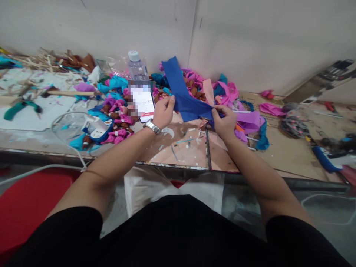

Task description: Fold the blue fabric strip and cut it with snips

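You have 1 blue strip (pixel 174 76) pinched in your 2 hands, the left hand (pixel 164 112) and right hand (pixel 224 120) each gripping it over the tabletop (pixel 187 156), in front of the fabric pile (pixel 194 77); an even, gentle pull should limit creasing. Your freest room looks to be toward the front edge (pixel 172 165), since the phone (pixel 144 98) sits just beside your left hand and purple strips (pixel 250 120) lie beside your right.
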Motion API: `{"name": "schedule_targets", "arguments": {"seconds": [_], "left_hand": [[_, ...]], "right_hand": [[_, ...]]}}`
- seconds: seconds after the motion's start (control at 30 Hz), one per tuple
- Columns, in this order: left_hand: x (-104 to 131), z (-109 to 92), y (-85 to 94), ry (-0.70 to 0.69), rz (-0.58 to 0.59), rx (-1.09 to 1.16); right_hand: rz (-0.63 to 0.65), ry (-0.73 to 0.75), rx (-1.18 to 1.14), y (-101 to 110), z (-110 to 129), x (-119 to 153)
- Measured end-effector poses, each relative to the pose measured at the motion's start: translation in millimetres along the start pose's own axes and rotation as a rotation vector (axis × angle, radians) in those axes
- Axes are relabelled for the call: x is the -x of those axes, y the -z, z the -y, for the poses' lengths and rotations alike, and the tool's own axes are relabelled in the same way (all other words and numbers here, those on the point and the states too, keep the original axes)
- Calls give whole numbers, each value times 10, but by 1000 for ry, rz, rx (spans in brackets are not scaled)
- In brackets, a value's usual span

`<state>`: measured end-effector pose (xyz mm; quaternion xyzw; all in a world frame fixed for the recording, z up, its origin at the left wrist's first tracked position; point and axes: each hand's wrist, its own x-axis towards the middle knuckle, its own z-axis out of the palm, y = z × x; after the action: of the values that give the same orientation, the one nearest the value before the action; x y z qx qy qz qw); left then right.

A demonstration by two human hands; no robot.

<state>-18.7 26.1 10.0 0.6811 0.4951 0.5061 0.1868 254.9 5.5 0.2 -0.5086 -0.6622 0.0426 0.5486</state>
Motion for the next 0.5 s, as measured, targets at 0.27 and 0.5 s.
{"name": "schedule_targets", "arguments": {"seconds": [0.27,0.5], "left_hand": [[62,-58,-21,92,28,98],[40,2,-39,42,16,115]], "right_hand": [[27,13,18,12,34,15],[18,18,23,13,85,21]]}}
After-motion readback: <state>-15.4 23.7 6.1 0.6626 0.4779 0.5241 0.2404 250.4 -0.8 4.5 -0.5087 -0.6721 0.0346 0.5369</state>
